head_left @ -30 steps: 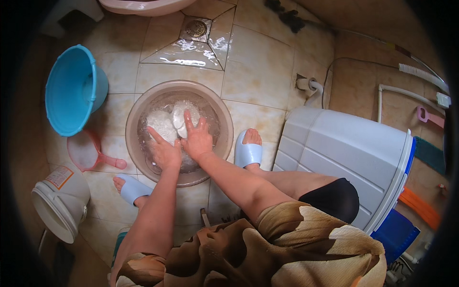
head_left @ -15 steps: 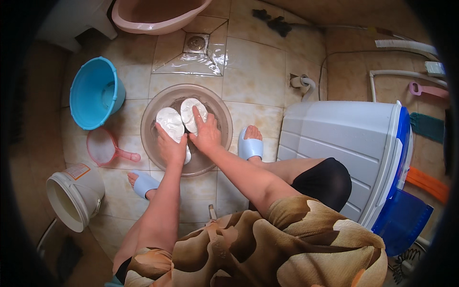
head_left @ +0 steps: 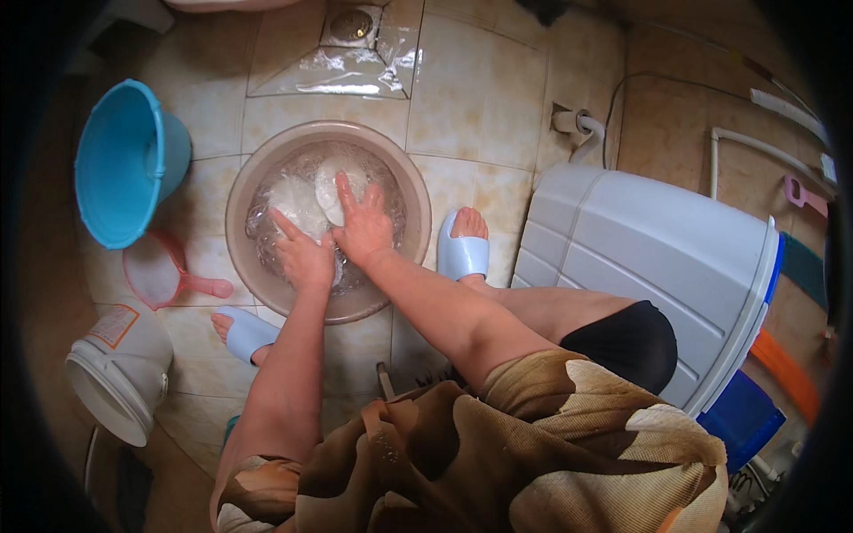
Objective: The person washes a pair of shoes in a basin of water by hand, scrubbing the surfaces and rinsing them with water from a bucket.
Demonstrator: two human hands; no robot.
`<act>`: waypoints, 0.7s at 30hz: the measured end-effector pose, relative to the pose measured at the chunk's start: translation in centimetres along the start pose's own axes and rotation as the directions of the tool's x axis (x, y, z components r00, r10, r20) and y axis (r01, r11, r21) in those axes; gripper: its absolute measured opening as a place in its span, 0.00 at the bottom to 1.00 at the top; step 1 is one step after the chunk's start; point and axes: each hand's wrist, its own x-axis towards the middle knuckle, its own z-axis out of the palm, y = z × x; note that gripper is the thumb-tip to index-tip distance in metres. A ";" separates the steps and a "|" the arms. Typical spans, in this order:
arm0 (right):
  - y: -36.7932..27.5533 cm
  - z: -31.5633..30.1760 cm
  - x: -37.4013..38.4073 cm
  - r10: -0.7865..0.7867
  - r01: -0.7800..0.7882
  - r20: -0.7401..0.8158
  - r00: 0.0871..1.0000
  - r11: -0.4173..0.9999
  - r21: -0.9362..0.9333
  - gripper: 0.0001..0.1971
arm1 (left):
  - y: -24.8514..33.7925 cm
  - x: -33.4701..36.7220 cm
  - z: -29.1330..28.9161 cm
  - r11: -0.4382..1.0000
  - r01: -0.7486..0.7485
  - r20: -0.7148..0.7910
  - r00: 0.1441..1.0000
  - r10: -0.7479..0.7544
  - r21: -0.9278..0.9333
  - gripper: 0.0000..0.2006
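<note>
A wide beige-pink basin of stirred, bubbly water stands on the floor before me. In it lie two white sole-shaped pieces, like a pair of shoes, side by side under the water; they look blurred. My left hand rests on the left white shoe, its index finger stretched out. My right hand presses on the right white shoe with its fingers spread. The hands nearly touch at the thumbs, and they hide the near ends of the shoes.
On the left stand a blue bucket, a pink dipper and a tilted white pail. A grey-white plastic cabinet flanks my right leg. My feet in light-blue slippers straddle the basin. Beyond it is a wet floor drain.
Both hands have pushed the white shoes down, from above the water to beneath it. The water is now churned and bubbly. My view has shifted and tilted a little.
</note>
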 end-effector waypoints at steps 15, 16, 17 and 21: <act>-0.7 -2.3 -2.7 0.033 -0.031 -0.020 0.999 0.995 0.093 0.49 | -0.5 -1.5 -2.3 0.989 -0.118 -0.076 0.991 0.112 -0.092 0.53; -0.5 -1.8 -2.3 0.033 -0.031 -0.027 0.999 0.996 0.086 0.49 | -0.4 -1.3 -2.0 0.993 -0.088 -0.047 0.995 0.084 -0.075 0.53; -0.3 -1.1 -1.8 0.034 -0.032 -0.027 0.999 0.996 0.084 0.49 | -0.5 -1.2 -1.6 0.991 -0.103 -0.051 0.994 0.099 -0.081 0.52; -0.1 -0.2 -0.5 0.034 -0.033 -0.039 0.999 0.999 0.033 0.48 | 0.5 -0.3 -0.6 0.999 -0.042 0.000 0.999 0.042 0.001 0.53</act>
